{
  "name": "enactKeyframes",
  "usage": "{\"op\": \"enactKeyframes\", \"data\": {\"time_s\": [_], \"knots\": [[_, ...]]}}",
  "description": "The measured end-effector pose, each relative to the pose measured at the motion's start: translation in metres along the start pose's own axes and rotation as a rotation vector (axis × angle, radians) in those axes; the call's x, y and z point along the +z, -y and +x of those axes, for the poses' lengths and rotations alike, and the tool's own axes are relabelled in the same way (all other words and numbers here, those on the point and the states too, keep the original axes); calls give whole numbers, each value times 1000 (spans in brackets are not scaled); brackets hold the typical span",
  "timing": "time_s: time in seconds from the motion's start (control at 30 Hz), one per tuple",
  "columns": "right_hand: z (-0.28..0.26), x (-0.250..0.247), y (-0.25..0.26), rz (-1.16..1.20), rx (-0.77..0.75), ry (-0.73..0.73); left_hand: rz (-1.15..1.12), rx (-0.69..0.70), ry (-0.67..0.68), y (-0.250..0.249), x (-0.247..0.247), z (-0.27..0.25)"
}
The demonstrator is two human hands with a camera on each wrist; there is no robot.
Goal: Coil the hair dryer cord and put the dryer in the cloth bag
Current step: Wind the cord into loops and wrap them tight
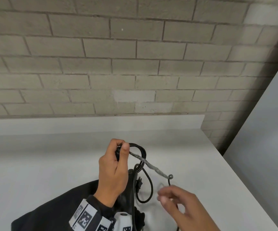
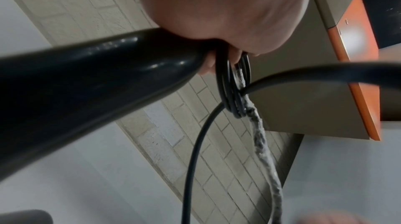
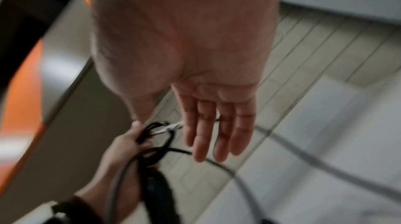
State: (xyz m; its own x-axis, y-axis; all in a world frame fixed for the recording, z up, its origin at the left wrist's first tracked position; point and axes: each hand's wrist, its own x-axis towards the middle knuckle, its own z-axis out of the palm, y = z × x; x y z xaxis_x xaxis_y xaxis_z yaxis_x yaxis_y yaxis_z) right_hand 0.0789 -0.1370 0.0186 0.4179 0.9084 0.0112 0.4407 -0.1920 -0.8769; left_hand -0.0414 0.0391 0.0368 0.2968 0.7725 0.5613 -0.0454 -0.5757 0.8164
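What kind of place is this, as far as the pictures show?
Probably a plain indoor workroom or utility space, though I cannot be sure. A painted block wall stands behind a bare white table, and an orange-edged panel shows in the left wrist view.

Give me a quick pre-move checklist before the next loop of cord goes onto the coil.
1. Left hand grips the coiled loops at their top: ok.
2. Right hand has the loose cord: not ok; its fingers are straight and hold nothing.
3. Slack remaining: not ok; a taped grey stretch of cord hangs from the coil.
4. Plug free of tangles: cannot tell.
5. Hair dryer secured by the left hand: ok.
6. Cloth bag open and ready: cannot tell; its mouth is hidden.
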Motion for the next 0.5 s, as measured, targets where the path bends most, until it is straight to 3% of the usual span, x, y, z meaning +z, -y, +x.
{"op": "enactKeyframes", "data": {"time_s": [0.1,0.3,0.5], "knots": [[25,32,27,234,-21,-27,26,15,11,-2,2,-4],[45,55,46,617,173,119,56,19,16,1,-3,-1],[21,31,39,492,-68,229,34,-5,53,3,-7,2]]}}
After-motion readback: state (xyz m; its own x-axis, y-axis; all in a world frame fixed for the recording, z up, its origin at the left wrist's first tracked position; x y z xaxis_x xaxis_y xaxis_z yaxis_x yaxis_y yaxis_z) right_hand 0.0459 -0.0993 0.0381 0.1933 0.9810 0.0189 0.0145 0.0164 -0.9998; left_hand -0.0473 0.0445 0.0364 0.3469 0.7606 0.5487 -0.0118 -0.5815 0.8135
